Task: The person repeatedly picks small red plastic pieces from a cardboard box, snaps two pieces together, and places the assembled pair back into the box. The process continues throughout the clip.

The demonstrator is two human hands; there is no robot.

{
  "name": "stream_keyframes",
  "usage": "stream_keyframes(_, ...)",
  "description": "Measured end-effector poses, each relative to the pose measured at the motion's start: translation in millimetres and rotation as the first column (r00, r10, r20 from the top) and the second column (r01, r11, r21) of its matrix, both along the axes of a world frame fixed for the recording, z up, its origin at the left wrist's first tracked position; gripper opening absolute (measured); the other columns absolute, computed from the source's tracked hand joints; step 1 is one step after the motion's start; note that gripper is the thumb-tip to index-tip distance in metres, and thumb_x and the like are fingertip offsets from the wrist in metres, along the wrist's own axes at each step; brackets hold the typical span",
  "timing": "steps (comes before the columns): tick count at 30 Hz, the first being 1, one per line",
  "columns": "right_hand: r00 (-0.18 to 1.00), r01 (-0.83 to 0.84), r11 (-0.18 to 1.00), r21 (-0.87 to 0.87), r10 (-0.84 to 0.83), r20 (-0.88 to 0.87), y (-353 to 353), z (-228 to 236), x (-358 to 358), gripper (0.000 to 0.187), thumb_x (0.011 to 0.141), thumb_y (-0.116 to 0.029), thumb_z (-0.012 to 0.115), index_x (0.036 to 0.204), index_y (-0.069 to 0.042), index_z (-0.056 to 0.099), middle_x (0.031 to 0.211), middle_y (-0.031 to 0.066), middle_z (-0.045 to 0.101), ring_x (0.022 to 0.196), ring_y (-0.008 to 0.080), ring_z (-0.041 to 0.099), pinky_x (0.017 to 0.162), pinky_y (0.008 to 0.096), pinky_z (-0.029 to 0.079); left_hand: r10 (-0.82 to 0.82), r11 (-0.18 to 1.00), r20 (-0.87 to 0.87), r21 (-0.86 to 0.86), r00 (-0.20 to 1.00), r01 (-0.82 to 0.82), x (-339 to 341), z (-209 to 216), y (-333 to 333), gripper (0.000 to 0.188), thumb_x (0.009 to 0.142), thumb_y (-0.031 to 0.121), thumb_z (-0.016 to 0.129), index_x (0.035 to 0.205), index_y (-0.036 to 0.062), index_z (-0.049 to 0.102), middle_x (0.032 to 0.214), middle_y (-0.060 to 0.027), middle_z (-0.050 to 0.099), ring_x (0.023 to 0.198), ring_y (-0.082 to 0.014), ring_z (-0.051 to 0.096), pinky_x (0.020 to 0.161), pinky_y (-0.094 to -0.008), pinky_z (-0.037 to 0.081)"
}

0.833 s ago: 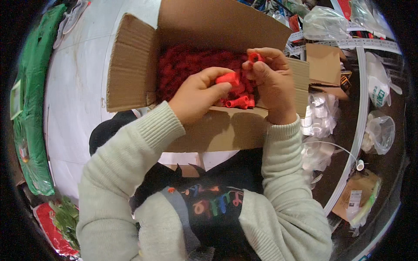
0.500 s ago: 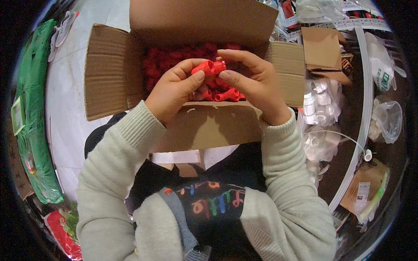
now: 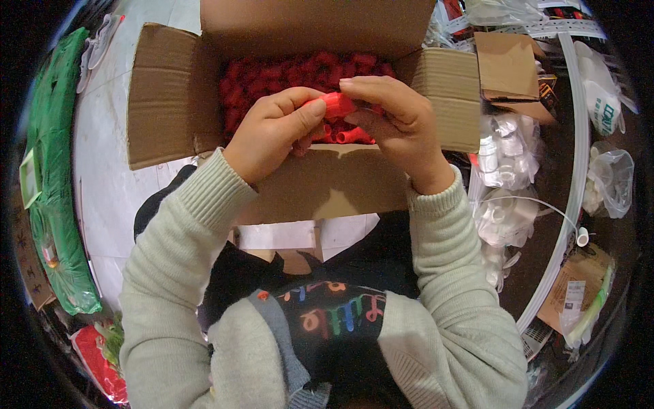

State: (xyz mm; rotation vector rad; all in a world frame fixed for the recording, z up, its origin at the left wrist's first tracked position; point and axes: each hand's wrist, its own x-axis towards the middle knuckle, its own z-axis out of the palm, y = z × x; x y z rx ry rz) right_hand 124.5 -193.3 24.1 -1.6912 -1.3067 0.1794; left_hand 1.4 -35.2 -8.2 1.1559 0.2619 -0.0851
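Note:
A short ribbed red plastic pipe fitting (image 3: 336,105) is held above the near edge of an opened cardboard box (image 3: 317,191). My left hand (image 3: 276,129) pinches its left end between thumb and fingers. Around the other end curl the thumb and fingers of my right hand (image 3: 402,123), which hide that end, so its shape cannot be made out. Below and beyond both hands, many similar red fittings (image 3: 286,73) lie loose in a heap inside the box. One fitting with an open round mouth (image 3: 349,136) lies just under my hands.
Cardboard flaps (image 3: 163,95) stick out at the box's sides. To the right are clear bags of white parts (image 3: 507,157), a white rail (image 3: 569,170), a small brown carton (image 3: 507,65) and a white cord. A long green wrapped bundle (image 3: 61,170) lies at the left.
My right hand's fingers have closed in over the fitting's right end, which showed between my hands before. The fitting has turned slightly. The box sits a little higher in view.

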Motion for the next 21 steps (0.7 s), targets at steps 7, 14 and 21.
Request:
stream_keyframes(7,0.968,0.092,0.984,-0.155,-0.125,-0.217,0.1,3.6,-13.4,0.023,0.077,-0.016,0.069,0.096,-0.003,0.065,0.084,0.0121,0.065,0.073,0.0222,0.062,0.065,0.0299,0.048,0.076,0.978,0.135,0.183,0.988,-0.100,-5.1,1.3,-4.2,0.026,0.089,0.018,0.057,0.110,0.0028,0.057,0.082,-0.0001,0.058,0.068,-0.0046,0.051,0.059,-0.0189,0.043)
stream_keyframes(14,0.986,0.099,0.954,-0.284,-0.133,-0.103,0.0,0.9,-15.3,0.038,0.084,-0.038,0.058,0.080,-0.002,0.064,0.069,0.0120,0.060,0.065,0.0250,0.060,0.058,0.0308,0.046,0.047,0.929,0.221,0.349,0.974,-0.124,-7.4,3.8,-1.6,0.032,0.087,0.010,0.057,0.116,0.0006,0.053,0.107,-0.0054,0.059,0.098,-0.0117,0.054,0.087,-0.0254,0.043)
stream_keyframes(21,0.960,-0.173,0.984,-0.045,0.158,-0.229,-4.2,11.9,-17.4,0.050,0.087,-0.048,0.049,0.088,-0.001,0.066,0.071,0.0105,0.062,0.068,0.0224,0.061,0.060,0.0316,0.046,0.067,0.970,0.176,0.217,0.982,-0.105,-4.8,2.2,3.8,0.032,0.087,0.010,0.056,0.118,0.0020,0.052,0.109,-0.0050,0.059,0.097,-0.0118,0.055,0.086,-0.0257,0.044)
